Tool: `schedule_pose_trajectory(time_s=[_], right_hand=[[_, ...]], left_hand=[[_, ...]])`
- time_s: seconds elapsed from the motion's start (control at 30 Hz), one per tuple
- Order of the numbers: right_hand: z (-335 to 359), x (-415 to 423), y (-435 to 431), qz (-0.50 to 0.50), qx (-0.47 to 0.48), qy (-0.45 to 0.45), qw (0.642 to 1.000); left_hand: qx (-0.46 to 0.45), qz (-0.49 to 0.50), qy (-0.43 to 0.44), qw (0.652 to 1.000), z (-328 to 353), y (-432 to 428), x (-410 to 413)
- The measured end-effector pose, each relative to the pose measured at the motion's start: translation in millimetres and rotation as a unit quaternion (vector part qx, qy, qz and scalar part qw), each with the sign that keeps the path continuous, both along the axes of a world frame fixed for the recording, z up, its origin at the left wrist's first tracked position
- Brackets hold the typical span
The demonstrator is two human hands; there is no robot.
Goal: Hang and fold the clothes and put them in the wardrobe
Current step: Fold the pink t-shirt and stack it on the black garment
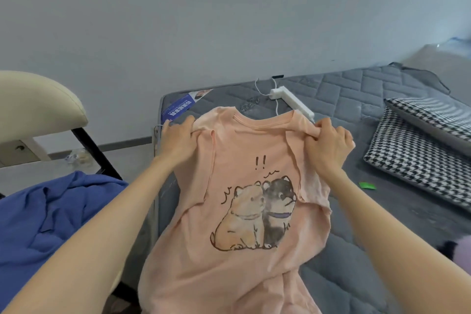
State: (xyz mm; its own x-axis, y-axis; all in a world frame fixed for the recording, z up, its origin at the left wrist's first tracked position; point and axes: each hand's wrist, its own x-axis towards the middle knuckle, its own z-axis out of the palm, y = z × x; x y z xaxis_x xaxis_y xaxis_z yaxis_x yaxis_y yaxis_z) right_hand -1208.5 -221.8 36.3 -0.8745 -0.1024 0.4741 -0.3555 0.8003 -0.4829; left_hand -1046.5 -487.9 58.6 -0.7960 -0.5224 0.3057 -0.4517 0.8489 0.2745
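Note:
A peach T-shirt (239,211) with two cartoon dogs printed on its front lies lengthwise on the grey mattress (356,115), collar pointing away from me. Both sleeves are folded in over the front. My left hand (178,139) grips the shirt's left shoulder. My right hand (327,143) pinches the right shoulder, fingers curled round a bunch of cloth. The shirt's hem hangs toward me off the mattress edge.
A blue garment (51,216) lies crumpled at my left, below a cream chair (38,104). A white power strip (293,100) with its cord sits beyond the collar. Houndstooth cushions (420,150) are stacked at the right. A small green scrap (367,185) lies near them.

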Motion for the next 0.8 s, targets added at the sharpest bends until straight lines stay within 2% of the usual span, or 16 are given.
schedule_pose_trajectory(time_s=[0.07,0.13,0.23,0.33,0.43,0.5,0.53,0.6,0.67,0.73,0.8], right_hand=[[0,-14,-2,-0.01,0.027,-0.03,0.999],[-12,-25,-4,-0.003,0.1,-0.064,0.993],[-42,-25,-3,0.04,0.159,-0.114,0.98],[-74,-9,1,0.109,0.201,-0.151,0.962],[-106,13,5,0.187,0.218,-0.245,0.926],[-127,28,9,0.211,0.243,-0.337,0.885],[-137,34,11,0.216,0.264,-0.366,0.866],[-151,42,16,0.222,0.305,-0.37,0.849],[-153,44,19,0.223,0.314,-0.361,0.849],[-145,43,15,0.225,0.296,-0.373,0.85],[-136,42,11,0.229,0.231,-0.368,0.871]], left_hand=[[-0.021,0.044,0.002,0.999,-5,5,-22],[0.004,0.059,0.012,0.998,-21,11,-36],[0.053,0.043,0.001,0.998,-50,21,-40],[0.098,0.021,-0.051,0.994,-83,35,-27],[0.168,-0.007,-0.148,0.974,-119,47,-6],[0.185,-0.031,-0.232,0.955,-139,53,8],[0.181,-0.039,-0.246,0.951,-144,54,12],[0.17,-0.053,-0.237,0.955,-148,57,19],[0.183,-0.076,-0.226,0.954,-144,57,25],[0.214,-0.096,-0.193,0.953,-139,56,31],[0.263,-0.089,-0.118,0.953,-133,56,41]])
